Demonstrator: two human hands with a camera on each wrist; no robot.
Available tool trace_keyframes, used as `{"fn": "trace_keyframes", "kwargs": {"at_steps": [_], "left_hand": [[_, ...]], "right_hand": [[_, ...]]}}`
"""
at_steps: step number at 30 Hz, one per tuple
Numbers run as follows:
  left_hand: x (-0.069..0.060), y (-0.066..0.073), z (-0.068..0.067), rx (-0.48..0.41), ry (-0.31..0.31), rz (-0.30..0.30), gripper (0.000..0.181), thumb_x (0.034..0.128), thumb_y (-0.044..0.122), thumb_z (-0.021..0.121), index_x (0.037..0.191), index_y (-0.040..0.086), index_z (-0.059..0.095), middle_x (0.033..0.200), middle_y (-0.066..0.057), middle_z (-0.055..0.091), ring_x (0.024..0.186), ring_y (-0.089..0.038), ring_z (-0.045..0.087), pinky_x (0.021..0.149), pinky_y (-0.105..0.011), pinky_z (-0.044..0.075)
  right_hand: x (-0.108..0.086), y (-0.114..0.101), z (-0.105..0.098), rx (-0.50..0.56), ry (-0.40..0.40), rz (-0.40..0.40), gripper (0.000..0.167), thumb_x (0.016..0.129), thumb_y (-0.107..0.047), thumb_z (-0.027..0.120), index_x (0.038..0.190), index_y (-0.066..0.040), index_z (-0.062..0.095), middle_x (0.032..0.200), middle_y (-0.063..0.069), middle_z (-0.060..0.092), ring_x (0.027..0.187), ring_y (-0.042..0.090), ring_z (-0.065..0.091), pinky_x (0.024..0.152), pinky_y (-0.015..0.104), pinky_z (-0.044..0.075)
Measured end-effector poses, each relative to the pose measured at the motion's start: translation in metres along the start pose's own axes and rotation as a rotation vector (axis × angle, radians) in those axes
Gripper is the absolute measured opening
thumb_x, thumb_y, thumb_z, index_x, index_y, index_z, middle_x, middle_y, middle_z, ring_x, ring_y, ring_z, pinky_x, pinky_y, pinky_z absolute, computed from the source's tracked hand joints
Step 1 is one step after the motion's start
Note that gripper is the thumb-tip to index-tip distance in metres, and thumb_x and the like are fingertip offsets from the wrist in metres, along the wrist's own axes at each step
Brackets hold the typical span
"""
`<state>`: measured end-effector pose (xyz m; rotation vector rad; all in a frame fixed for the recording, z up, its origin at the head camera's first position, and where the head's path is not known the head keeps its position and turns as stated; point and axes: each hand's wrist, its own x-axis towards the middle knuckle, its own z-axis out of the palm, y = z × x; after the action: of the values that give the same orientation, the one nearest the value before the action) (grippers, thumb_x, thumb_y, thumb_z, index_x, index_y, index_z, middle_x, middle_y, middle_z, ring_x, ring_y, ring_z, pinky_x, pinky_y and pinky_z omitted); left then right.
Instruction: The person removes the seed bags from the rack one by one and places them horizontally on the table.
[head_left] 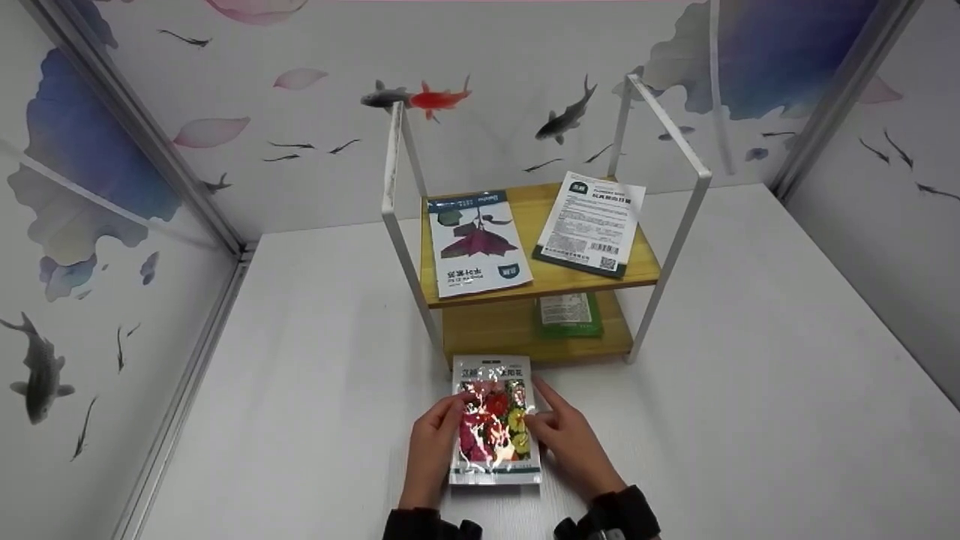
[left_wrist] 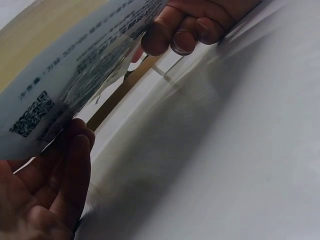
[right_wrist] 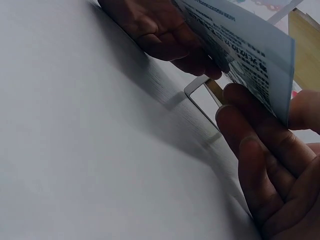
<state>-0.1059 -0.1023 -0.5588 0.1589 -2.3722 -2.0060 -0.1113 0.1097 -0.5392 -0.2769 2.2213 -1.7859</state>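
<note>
Both hands hold a seed packet [head_left: 495, 420] with bright flowers on its front, raised over the white table before the shelf. The left hand [head_left: 435, 442] pinches its left edge, thumb on the front. On the right edge, the right hand [head_left: 574, 442] grips with thumb in front and fingers behind. In the left wrist view the printed back of the packet [left_wrist: 85, 65] shows, with the left hand's fingers [left_wrist: 75, 150] at its edge. The right wrist view shows the right hand's fingers [right_wrist: 250, 135] behind the packet [right_wrist: 250, 50].
A two-tier shelf [head_left: 540, 289] with white metal sides stands behind the hands. Its upper board bears a packet with a purple leaf picture [head_left: 480, 247] and a packet lying back side up [head_left: 591, 225]. A green packet [head_left: 570, 315] lies on the lower board. Printed walls [head_left: 480, 45] surround the table.
</note>
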Motion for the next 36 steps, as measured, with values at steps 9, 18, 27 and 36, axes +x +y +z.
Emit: {"fn": "trace_keyframes", "kwargs": {"at_steps": [9, 18, 27, 36], "left_hand": [[0.000, 0.000, 0.001, -0.008, -0.015, 0.002, 0.034, 0.0887, 0.045, 0.048, 0.108, 0.022, 0.064, 0.107, 0.006, 0.061, 0.102, -0.012, 0.054, 0.087, -0.033, 0.041], [0.000, 0.000, 0.001, -0.060, -0.040, 0.023, 0.030, 0.0902, 0.039, 0.049, 0.108, 0.020, 0.063, 0.110, 0.006, 0.060, 0.104, -0.012, 0.053, 0.087, -0.031, 0.042], [-0.011, 0.028, -0.002, -0.003, -0.037, 0.032, 0.028, 0.0931, 0.026, 0.048, 0.111, 0.010, 0.062, 0.106, -0.003, 0.062, 0.094, -0.018, 0.055, 0.082, -0.034, 0.041], [-0.005, 0.009, -0.001, -0.020, -0.027, -0.001, 0.029, 0.0911, 0.034, 0.050, 0.111, 0.016, 0.063, 0.105, 0.000, 0.061, 0.089, -0.016, 0.056, 0.083, -0.033, 0.041]], "right_hand": [[0.008, 0.024, 0.001, -0.039, 0.018, -0.014, 0.064, 0.088, -0.037, 0.055, 0.142, -0.022, 0.024, 0.057, -0.004, 0.046, 0.052, 0.010, 0.044, 0.053, 0.025, 0.040], [0.007, 0.023, 0.001, -0.077, 0.029, -0.021, 0.061, 0.088, -0.035, 0.054, 0.141, -0.022, 0.026, 0.059, -0.005, 0.048, 0.053, 0.010, 0.044, 0.055, 0.026, 0.040], [0.007, 0.024, 0.001, -0.066, 0.028, -0.024, 0.061, 0.088, -0.037, 0.053, 0.141, -0.023, 0.026, 0.060, -0.004, 0.049, 0.053, 0.010, 0.045, 0.054, 0.026, 0.041], [0.007, 0.024, 0.001, -0.016, 0.014, -0.021, 0.059, 0.089, -0.036, 0.052, 0.141, -0.024, 0.027, 0.063, 0.000, 0.053, 0.055, 0.013, 0.047, 0.055, 0.027, 0.042]]}}
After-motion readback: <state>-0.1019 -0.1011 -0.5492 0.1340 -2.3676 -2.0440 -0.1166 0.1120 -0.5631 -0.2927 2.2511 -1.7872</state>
